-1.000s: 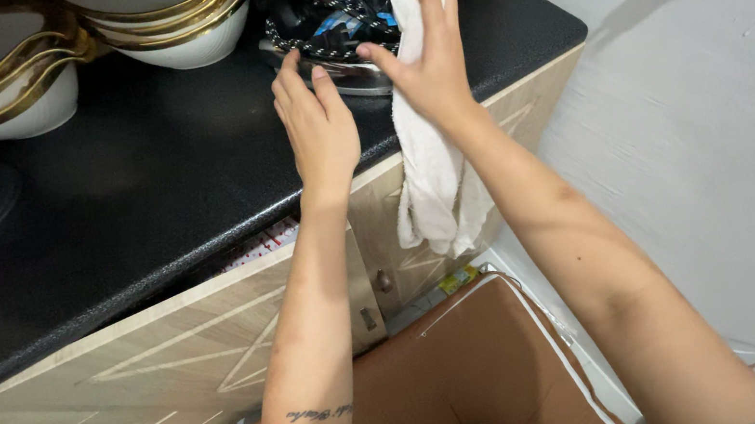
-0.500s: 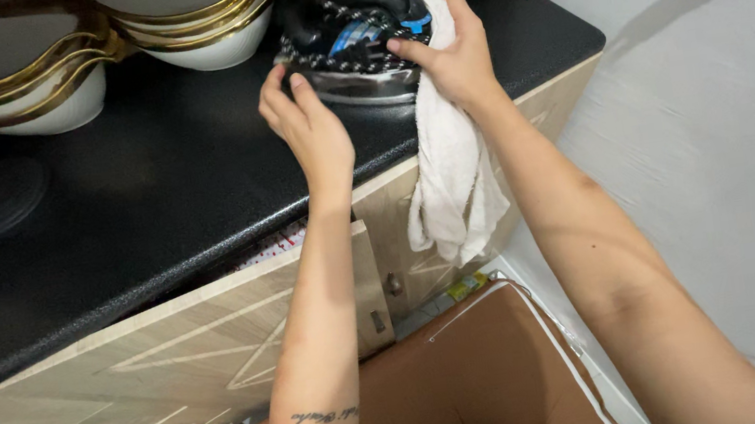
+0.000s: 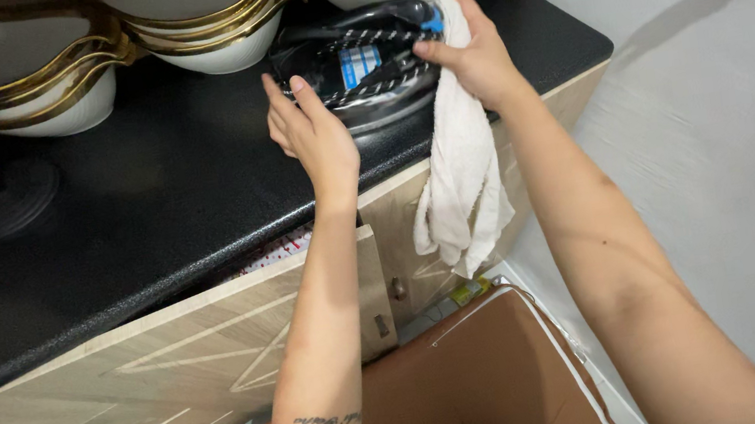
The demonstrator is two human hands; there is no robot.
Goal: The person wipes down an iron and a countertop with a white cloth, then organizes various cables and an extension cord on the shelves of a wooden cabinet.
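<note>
Steadying the iron, which sits on the black counter near its right end, works best with the left hand cupped against its side, fingers together, while the right hand clamps the white cloth to its handle.

both hands on iron — white cloth in r. hand
</note>
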